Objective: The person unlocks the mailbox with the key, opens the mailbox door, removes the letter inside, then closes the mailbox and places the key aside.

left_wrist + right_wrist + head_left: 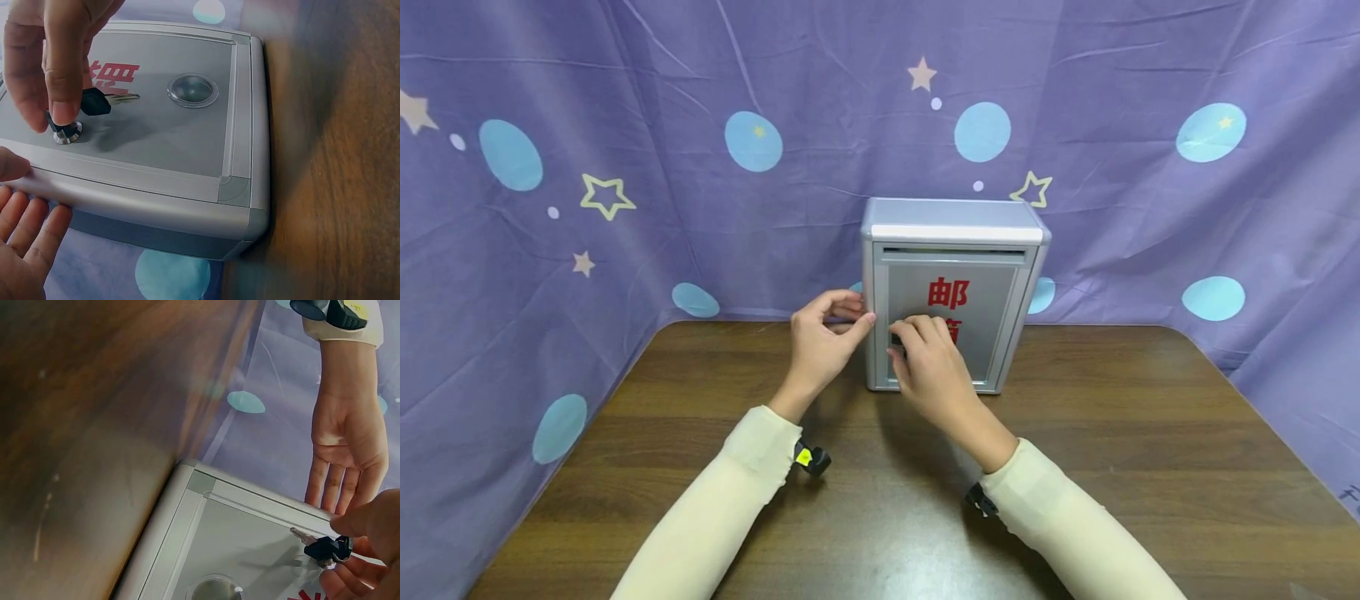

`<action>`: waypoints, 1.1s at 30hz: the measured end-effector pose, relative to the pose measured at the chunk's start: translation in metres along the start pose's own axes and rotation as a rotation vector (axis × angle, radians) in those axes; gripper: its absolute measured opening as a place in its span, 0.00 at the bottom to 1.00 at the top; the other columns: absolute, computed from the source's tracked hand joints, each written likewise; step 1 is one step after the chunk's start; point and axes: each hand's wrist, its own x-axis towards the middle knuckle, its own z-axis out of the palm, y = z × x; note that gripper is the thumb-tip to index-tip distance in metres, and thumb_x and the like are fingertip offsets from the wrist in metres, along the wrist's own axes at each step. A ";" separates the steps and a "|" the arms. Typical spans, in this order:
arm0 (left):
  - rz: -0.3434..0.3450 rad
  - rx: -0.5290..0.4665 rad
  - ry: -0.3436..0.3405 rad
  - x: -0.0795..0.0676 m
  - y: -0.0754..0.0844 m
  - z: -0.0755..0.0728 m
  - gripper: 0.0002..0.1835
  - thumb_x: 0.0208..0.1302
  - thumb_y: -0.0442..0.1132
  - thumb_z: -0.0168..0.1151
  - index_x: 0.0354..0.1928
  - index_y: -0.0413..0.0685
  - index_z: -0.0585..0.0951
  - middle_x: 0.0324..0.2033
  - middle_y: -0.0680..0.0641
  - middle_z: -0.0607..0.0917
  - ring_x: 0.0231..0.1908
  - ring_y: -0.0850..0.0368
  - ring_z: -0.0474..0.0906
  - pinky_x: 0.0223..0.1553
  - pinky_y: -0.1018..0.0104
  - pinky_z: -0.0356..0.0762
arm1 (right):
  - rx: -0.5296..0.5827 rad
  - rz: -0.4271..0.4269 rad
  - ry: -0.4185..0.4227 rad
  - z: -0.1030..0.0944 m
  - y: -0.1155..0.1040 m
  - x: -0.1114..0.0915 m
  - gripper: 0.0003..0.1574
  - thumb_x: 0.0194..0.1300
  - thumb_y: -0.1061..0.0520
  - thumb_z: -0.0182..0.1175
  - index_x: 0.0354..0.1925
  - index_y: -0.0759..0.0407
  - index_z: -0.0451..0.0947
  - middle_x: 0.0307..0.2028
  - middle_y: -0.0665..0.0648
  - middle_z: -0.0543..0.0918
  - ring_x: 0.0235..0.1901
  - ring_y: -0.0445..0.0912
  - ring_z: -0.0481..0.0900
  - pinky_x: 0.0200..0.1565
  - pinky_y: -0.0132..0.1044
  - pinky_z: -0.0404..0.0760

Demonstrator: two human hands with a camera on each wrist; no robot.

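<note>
A grey metal mailbox [957, 218] with red characters on its front stands upright on the table. My right hand [934, 371] pinches the black-headed key [52, 120] seated in the round lock [74, 133], near the left edge of the door. From the same ring dangles a second key [95, 102], its bare blade pointing away from the lock. My left hand [822, 342] lies at the box's left side, the thumb on the front edge and the loosely extended fingers [44, 234] against the side wall. The door sits flush in its frame.
A narrow slot [955, 252] runs across the top of the mailbox front. Low on the door is a round clear window [193, 90]. The brown wooden table [1120, 433] extends on both sides, and a purple patterned curtain [842, 125] hangs behind.
</note>
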 end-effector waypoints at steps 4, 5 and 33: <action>0.000 0.003 -0.004 0.000 0.000 -0.001 0.13 0.56 0.21 0.72 0.43 0.23 0.82 0.34 0.29 0.86 0.34 0.39 0.85 0.36 0.59 0.90 | -0.006 -0.026 0.012 0.000 0.000 0.001 0.11 0.64 0.70 0.67 0.46 0.68 0.82 0.44 0.62 0.83 0.43 0.57 0.78 0.46 0.44 0.82; -0.002 0.003 -0.004 0.000 0.000 -0.001 0.13 0.56 0.21 0.72 0.43 0.23 0.82 0.34 0.29 0.86 0.34 0.39 0.85 0.36 0.63 0.90 | -0.016 -0.036 0.010 0.000 0.000 0.000 0.11 0.64 0.70 0.67 0.46 0.68 0.82 0.44 0.62 0.84 0.43 0.57 0.78 0.46 0.44 0.82; -0.003 -0.021 -0.008 0.001 0.000 -0.001 0.12 0.56 0.20 0.71 0.42 0.23 0.82 0.34 0.29 0.86 0.33 0.39 0.84 0.37 0.38 0.87 | 0.000 0.047 0.085 0.000 -0.008 0.002 0.06 0.58 0.70 0.68 0.35 0.63 0.87 0.34 0.57 0.88 0.33 0.52 0.81 0.35 0.43 0.85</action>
